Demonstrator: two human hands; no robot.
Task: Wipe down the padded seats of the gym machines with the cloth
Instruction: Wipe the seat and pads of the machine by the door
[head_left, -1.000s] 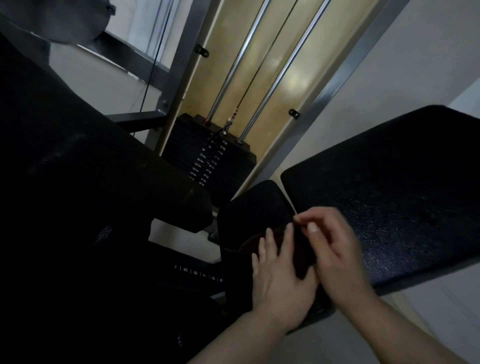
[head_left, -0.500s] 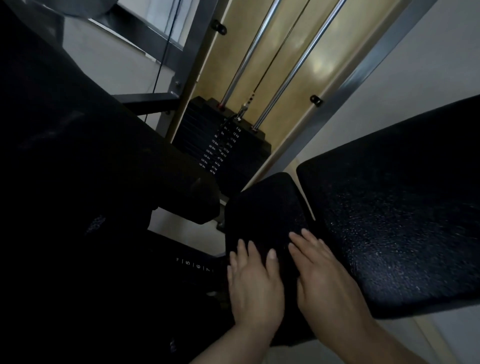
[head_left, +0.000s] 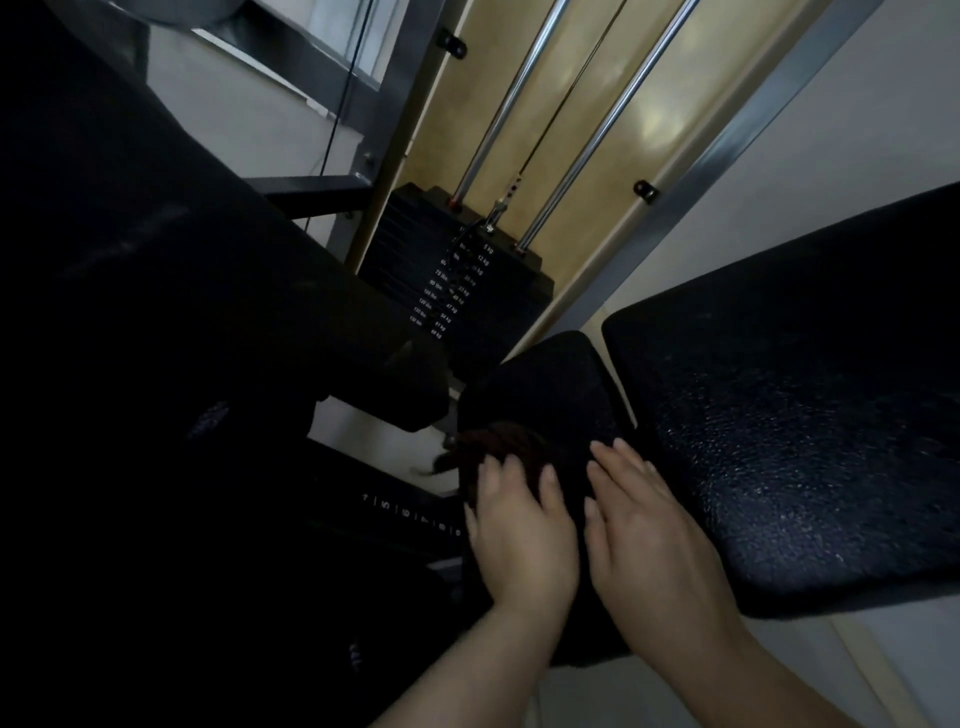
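Note:
A small black padded seat (head_left: 550, 384) lies low in the middle of the view. A dark reddish-brown cloth (head_left: 498, 441) is bunched on its near left part. My left hand (head_left: 519, 530) presses flat on the cloth, fingers spread. My right hand (head_left: 644, 525) lies flat on the seat just right of it, fingers together and pointing away from me, holding nothing. A larger black textured pad (head_left: 789, 426) stands to the right, separated from the small seat by a narrow gap.
A black weight stack (head_left: 457, 280) with white numbers sits behind the seat, with two chrome guide rods (head_left: 597, 135) and a cable rising from it. A big dark padded part (head_left: 182, 291) fills the left. A grey steel frame post (head_left: 737, 135) runs diagonally at right.
A second ago my right fingers pinched the cloth; now both hands lie flat. The cloth has bunched out from under my left fingers toward the seat's left edge.

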